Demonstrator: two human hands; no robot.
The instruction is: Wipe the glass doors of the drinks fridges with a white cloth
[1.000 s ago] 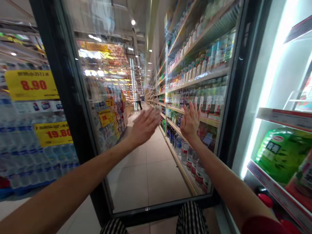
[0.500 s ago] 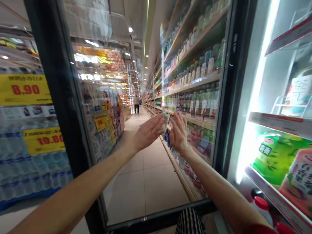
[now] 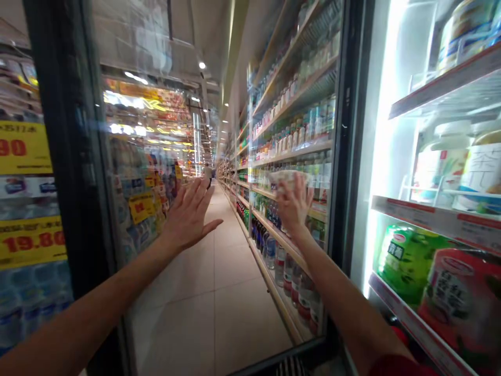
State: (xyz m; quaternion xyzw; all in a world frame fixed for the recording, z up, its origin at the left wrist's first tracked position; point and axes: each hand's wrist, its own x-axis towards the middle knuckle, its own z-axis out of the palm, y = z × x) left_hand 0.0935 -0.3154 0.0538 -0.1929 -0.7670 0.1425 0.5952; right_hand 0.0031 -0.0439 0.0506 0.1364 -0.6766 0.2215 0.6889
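Note:
A dark-framed glass door (image 3: 230, 324) stands open in front of me. My left hand (image 3: 190, 214) is spread flat near the middle of the pane, thumb out, holding nothing. Whether its palm touches the glass I cannot tell. My right hand (image 3: 293, 203) holds a pale cloth (image 3: 287, 176) against the right part of the pane. The cloth shows above the fingers and partly behind them, a little blurred. Bottles and shelves are visible through the glass behind both hands.
Lit fridge shelves (image 3: 430, 209) on the right hold a green pouch (image 3: 403, 261), a red pouch (image 3: 462, 303) and white bottles. At left, yellow price signs (image 3: 33, 240) hang over packs of bottled water. A person (image 3: 207, 172) is far down the aisle beyond the glass.
The cloth has passed from my left hand to my right hand. My hands met, then parted, the left moving leftward. The view has turned right, showing more of the fridge.

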